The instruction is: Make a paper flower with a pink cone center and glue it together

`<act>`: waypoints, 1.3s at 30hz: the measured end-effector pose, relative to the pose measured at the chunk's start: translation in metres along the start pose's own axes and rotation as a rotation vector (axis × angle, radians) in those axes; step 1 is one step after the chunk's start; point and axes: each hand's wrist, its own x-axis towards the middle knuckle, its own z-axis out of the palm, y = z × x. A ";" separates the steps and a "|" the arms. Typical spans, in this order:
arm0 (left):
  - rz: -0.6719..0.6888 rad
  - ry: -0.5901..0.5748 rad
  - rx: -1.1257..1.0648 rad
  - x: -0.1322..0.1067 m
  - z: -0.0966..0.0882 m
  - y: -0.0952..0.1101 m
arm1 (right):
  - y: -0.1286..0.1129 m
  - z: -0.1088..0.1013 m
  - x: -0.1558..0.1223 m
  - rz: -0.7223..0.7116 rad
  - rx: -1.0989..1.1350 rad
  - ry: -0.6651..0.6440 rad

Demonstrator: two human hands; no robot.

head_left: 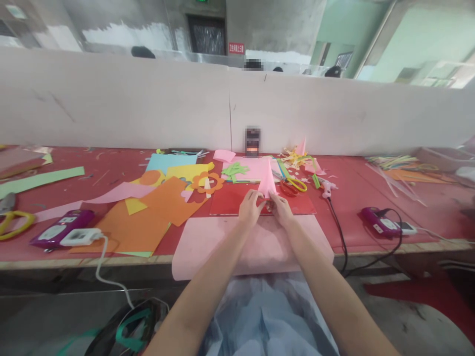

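- The left hand (250, 209) has its fingers pinched on the lower left side of 1 pink paper cone (267, 182).
- The right hand (281, 209) grasps the lower right side of the same cone between its fingers.
- The cone is held over a red sheet (225, 199), back from the front edge of the bench (354, 200).
- 1 large pink sheet (215, 247) hangs over that front edge.
- Toward the back edge lie green paper pieces (235, 171).
- Scissors (301, 186) with red and yellow handles and a pink glue gun (327, 188) lie right of the cone.
- 1 orange paper flower (199, 177) lies left of it.
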 end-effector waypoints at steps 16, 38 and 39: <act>0.254 -0.105 0.384 0.007 -0.005 -0.002 | 0.002 0.000 0.001 0.010 -0.054 -0.031; 0.263 -0.008 0.372 0.006 -0.005 -0.001 | 0.003 -0.002 0.001 0.010 -0.036 -0.076; 0.261 0.010 0.374 0.006 -0.005 -0.001 | 0.003 -0.002 0.001 0.010 -0.045 -0.073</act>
